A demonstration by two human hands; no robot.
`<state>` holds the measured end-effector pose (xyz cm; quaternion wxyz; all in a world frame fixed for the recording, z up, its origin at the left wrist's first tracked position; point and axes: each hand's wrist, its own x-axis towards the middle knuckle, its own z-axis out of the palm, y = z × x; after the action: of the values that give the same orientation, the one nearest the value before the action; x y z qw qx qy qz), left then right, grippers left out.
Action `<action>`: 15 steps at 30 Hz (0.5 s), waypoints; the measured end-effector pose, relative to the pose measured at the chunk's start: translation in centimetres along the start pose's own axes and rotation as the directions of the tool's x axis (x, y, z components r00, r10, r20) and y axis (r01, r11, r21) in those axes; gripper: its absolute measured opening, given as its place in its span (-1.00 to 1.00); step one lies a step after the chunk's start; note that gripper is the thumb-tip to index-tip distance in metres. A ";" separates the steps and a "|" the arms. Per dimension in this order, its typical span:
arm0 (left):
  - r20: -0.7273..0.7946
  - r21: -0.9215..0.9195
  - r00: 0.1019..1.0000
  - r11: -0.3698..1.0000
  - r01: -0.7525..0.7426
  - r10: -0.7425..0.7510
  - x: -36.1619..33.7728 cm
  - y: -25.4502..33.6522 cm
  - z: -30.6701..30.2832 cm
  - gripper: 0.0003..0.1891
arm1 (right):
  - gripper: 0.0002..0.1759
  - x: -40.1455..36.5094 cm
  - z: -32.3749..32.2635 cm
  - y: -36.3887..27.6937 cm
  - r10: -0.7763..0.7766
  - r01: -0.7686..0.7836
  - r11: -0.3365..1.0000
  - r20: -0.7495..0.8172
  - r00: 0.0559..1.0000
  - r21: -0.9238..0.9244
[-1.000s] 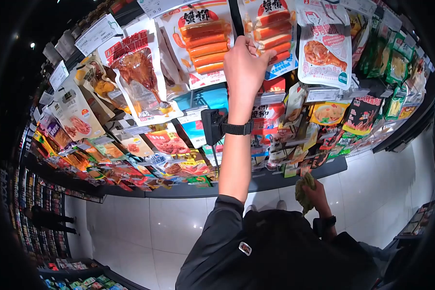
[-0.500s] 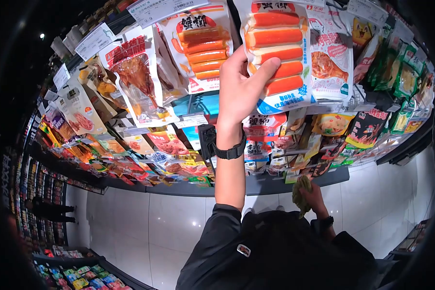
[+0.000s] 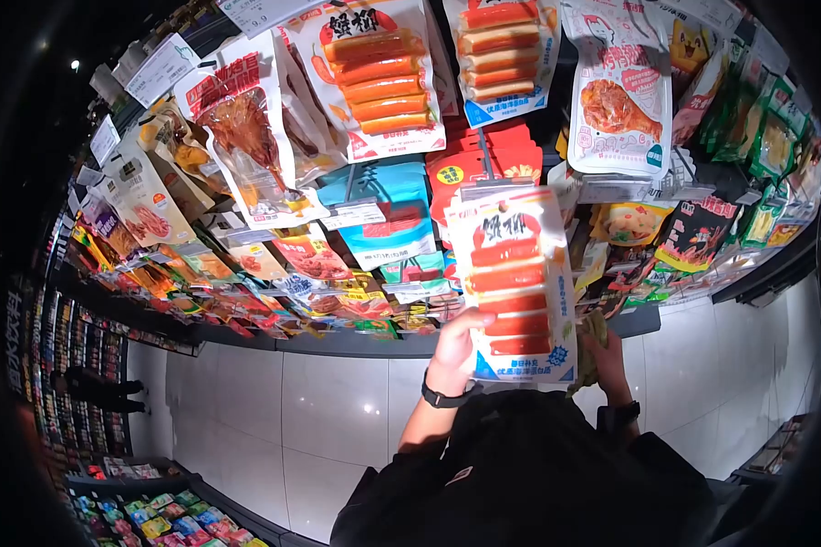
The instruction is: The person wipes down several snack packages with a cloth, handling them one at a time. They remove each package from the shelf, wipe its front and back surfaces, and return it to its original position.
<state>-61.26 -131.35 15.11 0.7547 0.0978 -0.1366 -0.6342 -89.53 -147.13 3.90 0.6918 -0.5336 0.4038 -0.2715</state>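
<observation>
My left hand [image 3: 454, 345] is closed on the lower left edge of a pack of crab sticks [image 3: 513, 287], thumb on its front. The white pack with red-orange sticks faces me, held upright in front of the rack. My right hand [image 3: 608, 365], just right of the pack, is closed around a crumpled green cloth [image 3: 588, 354]; the pack hides part of the cloth. Above, a similar crab stick pack [image 3: 504, 55] hangs from the rack, with a spicy-looking one [image 3: 374, 77] to its left. A bagged drumstick [image 3: 618, 109] hangs to the right.
Hanging snack bags fill the rack, including blue bags [image 3: 383, 214] and red bags [image 3: 483, 159]. Price tags [image 3: 160, 68] jut out along it. The tiled floor [image 3: 337, 410] lies below. Another person [image 3: 96, 390] stands far left, and a low bin of colourful packs [image 3: 169, 515] is at lower left.
My left hand has drawn the crab stick pack down off the rack toward my body, uncovering another crab stick pack and red bags behind. My right hand with the cloth has shifted slightly.
</observation>
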 end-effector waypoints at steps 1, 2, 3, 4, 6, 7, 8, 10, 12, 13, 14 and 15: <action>0.105 -0.109 0.995 0.994 0.014 -0.003 -0.6 -1.4 -0.8 -0.38 | -0.60 -0.2 0.0 -0.6 0.012 -0.012 1.000 0.000 1.000 -0.002; 0.057 -0.167 0.998 0.985 0.050 -0.041 -1.6 -2.8 -2.8 -0.40 | -0.56 -0.6 0.0 -1.8 0.000 0.008 0.994 -0.072 0.997 0.111; 0.014 -0.226 0.997 0.971 0.082 -0.081 -2.6 -4.1 -4.7 -0.42 | -0.52 -0.9 0.1 -3.4 -0.007 0.040 0.975 -0.147 0.989 0.219; -0.010 -0.241 0.997 0.967 0.078 -0.083 -3.5 -5.0 -5.7 -0.44 | -0.44 -1.6 0.3 -5.4 -0.125 0.131 0.944 -0.037 0.991 0.304; -0.020 -0.330 0.993 0.939 0.100 -0.113 -4.3 -6.4 -5.7 -0.47 | -0.42 -2.1 0.8 -8.2 -0.155 0.143 0.892 -0.007 0.988 0.429; -0.022 -0.332 0.994 0.938 0.097 -0.111 -4.5 -7.0 -6.2 -0.47 | -0.39 -2.2 1.1 -9.2 -0.195 0.153 0.822 0.019 0.981 0.549; -0.043 -0.350 0.992 0.932 0.096 -0.118 -4.5 -7.8 -7.2 -0.47 | -0.40 -2.2 1.3 -9.9 -0.278 0.181 0.820 0.103 0.955 0.542; -0.072 -0.331 0.988 0.938 0.102 -0.133 -4.5 -9.2 -8.7 -0.45 | -0.44 -1.7 2.1 -9.4 -0.286 0.193 0.894 0.183 0.941 0.405; -0.064 -0.353 0.987 0.929 0.114 -0.146 -3.9 -10.1 -7.9 -0.46 | -0.51 -2.3 4.3 -10.7 -0.326 0.351 0.936 0.342 0.881 -0.012; -0.053 -0.373 0.985 0.919 0.130 -0.161 -3.6 -10.5 -7.6 -0.46 | -0.53 -3.0 6.4 -12.1 -0.337 0.477 0.837 0.434 0.836 -0.269; 0.063 -0.372 0.988 0.916 0.152 -0.138 -3.4 -11.1 -7.5 -0.45 | -0.51 -2.9 7.5 -12.2 -0.413 0.691 0.589 0.579 0.703 -0.419; 0.061 -0.370 0.989 0.917 0.149 -0.136 -3.3 -11.3 -7.4 -0.45 | -0.47 -3.2 8.0 -11.3 -0.413 0.771 0.432 0.658 0.630 -0.468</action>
<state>-69.87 -130.24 4.20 0.7089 -0.0488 -0.0185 -0.7034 -83.84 -143.63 16.44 0.3493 -0.9134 0.0818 -0.1924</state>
